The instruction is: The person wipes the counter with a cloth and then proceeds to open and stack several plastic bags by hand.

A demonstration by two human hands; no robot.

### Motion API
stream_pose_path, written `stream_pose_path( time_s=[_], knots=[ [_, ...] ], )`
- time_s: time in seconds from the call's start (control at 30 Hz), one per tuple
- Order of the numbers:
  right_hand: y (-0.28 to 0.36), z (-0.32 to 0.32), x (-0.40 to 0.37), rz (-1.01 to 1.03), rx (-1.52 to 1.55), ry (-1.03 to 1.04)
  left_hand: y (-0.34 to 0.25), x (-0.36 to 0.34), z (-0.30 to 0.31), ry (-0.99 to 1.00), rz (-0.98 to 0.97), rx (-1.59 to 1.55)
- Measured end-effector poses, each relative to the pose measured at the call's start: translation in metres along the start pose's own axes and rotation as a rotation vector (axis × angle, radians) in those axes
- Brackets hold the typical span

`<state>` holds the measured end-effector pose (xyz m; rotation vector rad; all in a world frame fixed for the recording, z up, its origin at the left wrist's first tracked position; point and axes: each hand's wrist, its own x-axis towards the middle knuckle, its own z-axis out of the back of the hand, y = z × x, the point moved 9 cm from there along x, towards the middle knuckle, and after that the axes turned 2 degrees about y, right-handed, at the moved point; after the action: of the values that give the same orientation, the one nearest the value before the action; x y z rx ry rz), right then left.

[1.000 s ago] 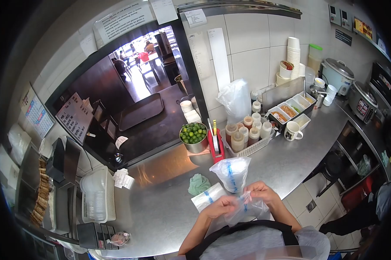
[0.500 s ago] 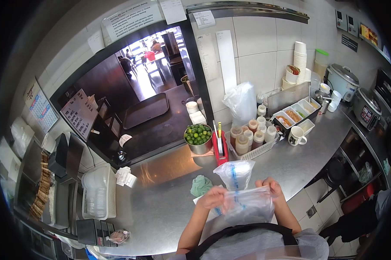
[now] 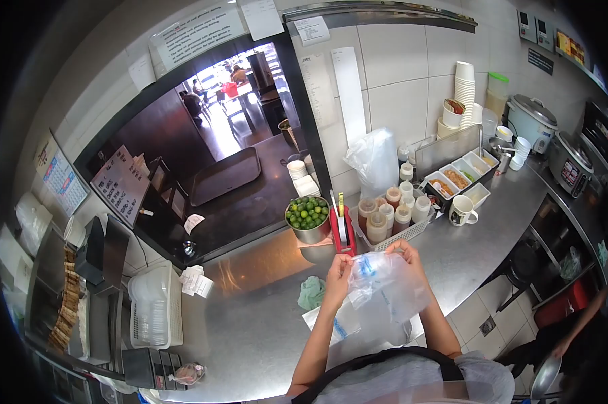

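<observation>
A clear plastic bag (image 3: 391, 289) with blue print hangs spread between my two hands over the near edge of the counter. My left hand (image 3: 341, 271) pinches its upper left edge, and my right hand (image 3: 403, 254) grips the upper right edge with bent fingers. Beneath the bag lies a flat white packet (image 3: 336, 322) with blue marks, partly covered by the bag. To the left of my left hand rests a crumpled green cloth (image 3: 311, 293). Just beyond my hands stands a red tape dispenser (image 3: 342, 232).
A metal pot of green limes (image 3: 308, 214) and a basket of squeeze bottles (image 3: 393, 215) stand behind my hands. A mug (image 3: 461, 211) and a topping tray (image 3: 457, 174) are farther right. At lower right, a person's arm (image 3: 577, 323) holds a metal pan (image 3: 547, 374).
Both hands have moved up and away from my body, lifting and spreading the bag. The separate bag near the tape dispenser is no longer distinguishable. A person's arm with a pan has appeared at lower right.
</observation>
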<state>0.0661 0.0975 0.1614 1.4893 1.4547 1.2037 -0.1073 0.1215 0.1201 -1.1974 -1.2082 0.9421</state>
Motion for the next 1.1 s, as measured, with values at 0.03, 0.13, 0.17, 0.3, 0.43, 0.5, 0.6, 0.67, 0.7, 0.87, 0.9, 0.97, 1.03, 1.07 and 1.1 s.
stream_pose_path(
  time_s=[0.03, 0.13, 0.17, 0.3, 0.43, 0.5, 0.6, 0.67, 0.7, 0.87, 0.9, 0.97, 1.03, 1.07, 1.1],
  knots=[
    [-0.004, 0.000, -0.001, -0.042, -0.012, 0.002, 0.007, -0.001, 0.000, 0.008, 0.013, -0.021],
    [-0.029, 0.009, 0.004, -0.063, 0.239, -0.026, 0.021, 0.000, -0.001, 0.007, 0.079, -0.073],
    [-0.046, 0.019, 0.003, -0.083, 0.136, -0.101, 0.020, -0.003, -0.003, 0.005, 0.069, -0.041],
    [-0.121, 0.055, 0.006, -0.029, -0.223, -0.207, 0.074, -0.023, 0.003, -0.059, 0.328, 0.131],
    [-0.142, 0.067, 0.000, 0.093, -0.571, -0.224, 0.136, -0.026, 0.008, -0.029, 0.335, 0.334],
    [-0.129, 0.065, -0.005, 0.079, -0.685, -0.260, 0.139, -0.032, 0.012, 0.033, 0.439, 0.114],
    [-0.122, 0.060, -0.010, 0.084, -0.788, -0.294, 0.074, -0.032, 0.015, 0.217, 0.113, -0.184],
    [-0.129, 0.060, -0.007, 0.115, -0.783, -0.297, 0.022, -0.029, 0.004, 0.210, -0.138, -0.151],
    [-0.136, 0.063, -0.004, 0.135, -0.758, -0.290, 0.000, -0.031, -0.005, 0.207, -0.255, -0.140],
    [-0.156, 0.081, -0.009, 0.117, -0.600, -0.275, 0.062, -0.030, -0.041, 0.160, -0.123, 0.047],
    [-0.140, 0.075, -0.018, 0.009, -0.595, -0.246, 0.066, -0.027, -0.043, 0.182, -0.117, 0.078],
    [-0.127, 0.071, -0.032, -0.096, -0.416, -0.234, 0.078, -0.025, -0.038, 0.211, -0.088, 0.134],
    [-0.123, 0.075, -0.047, -0.159, -0.169, -0.251, 0.089, -0.032, -0.027, 0.224, -0.019, 0.311],
    [-0.114, 0.077, -0.052, -0.218, -0.089, -0.244, 0.069, -0.044, -0.023, 0.079, -0.184, 0.336],
    [-0.099, 0.075, -0.058, -0.215, -0.065, -0.214, 0.037, -0.058, -0.022, -0.068, -0.361, 0.357]
  ],
)
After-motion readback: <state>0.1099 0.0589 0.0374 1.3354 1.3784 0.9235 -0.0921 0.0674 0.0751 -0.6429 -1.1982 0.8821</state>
